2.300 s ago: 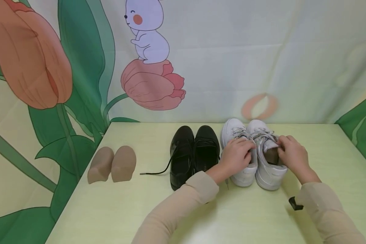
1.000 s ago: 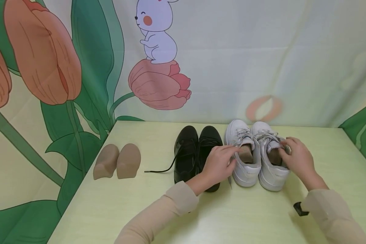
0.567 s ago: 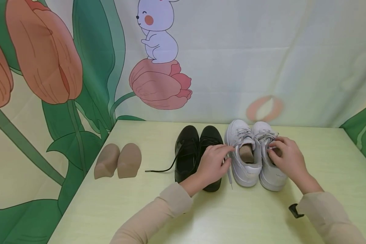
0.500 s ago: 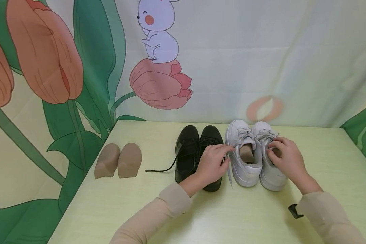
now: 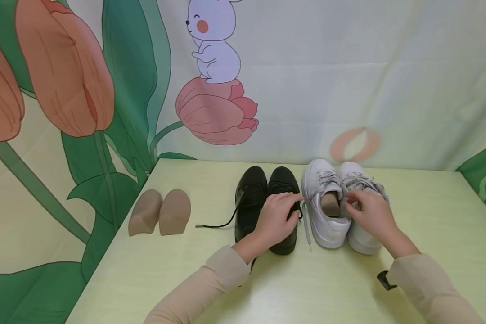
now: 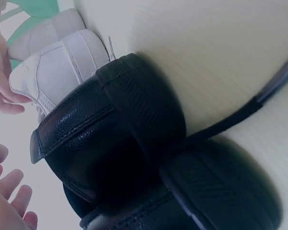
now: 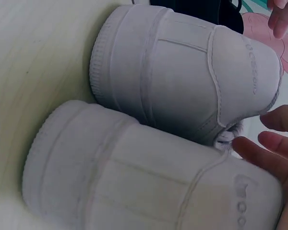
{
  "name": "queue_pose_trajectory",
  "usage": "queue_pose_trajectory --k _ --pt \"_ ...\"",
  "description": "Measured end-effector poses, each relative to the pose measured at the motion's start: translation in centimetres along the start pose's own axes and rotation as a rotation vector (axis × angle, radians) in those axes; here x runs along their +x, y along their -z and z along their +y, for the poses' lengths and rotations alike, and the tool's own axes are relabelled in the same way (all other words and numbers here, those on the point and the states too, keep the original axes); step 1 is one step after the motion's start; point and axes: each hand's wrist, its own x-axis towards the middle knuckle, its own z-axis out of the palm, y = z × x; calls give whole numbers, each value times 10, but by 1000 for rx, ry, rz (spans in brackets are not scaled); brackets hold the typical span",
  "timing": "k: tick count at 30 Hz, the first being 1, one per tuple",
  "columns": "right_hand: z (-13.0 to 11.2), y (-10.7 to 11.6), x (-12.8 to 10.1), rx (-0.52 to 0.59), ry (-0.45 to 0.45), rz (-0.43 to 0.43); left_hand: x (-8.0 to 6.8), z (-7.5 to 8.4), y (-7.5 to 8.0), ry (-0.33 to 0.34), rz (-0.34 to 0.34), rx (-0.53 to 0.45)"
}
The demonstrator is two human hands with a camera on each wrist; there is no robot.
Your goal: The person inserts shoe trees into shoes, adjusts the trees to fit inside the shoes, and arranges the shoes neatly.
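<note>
Head view: white sneakers (image 5: 333, 231) on the tabletop (image 5: 429, 193), brown shoe insert (image 5: 330, 204) in the left one.
The left hand (image 5: 275, 219) stretches relaxed fingers over the black lace-up shoes (image 5: 281, 176); the right hand (image 5: 373, 215) curves loosely over the sneakers; two more inserts (image 5: 175, 211) lie far left. I judge the sneakers' filling nearly done; the next move calls for grasping a loose insert for a black shoe. Left wrist view: left fingers spread, gripping nothing. Right wrist view: right fingers parted just beside the sneakers, holding nothing; contact I can't tell.
</note>
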Motion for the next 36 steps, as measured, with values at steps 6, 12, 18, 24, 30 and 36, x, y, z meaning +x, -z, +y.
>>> queue_pose_trajectory --k 6,12,18,24,30,36 --pt "-2 0 5 -8 13 -112 -3 -3 3 5 13 21" --pt "-2 -3 10 -65 51 -173 -5 -4 4 17 5 20" --pt "-3 -5 14 -116 93 -187 -8 -7 4 30 14 19" --pt "-5 -9 21 -179 88 -222 -11 -13 6 40 40 15" --pt "-3 -16 24 -207 105 -207 -13 -17 7 46 50 8" --pt "-2 -19 26 -185 99 -187 -14 -19 6 57 39 3"
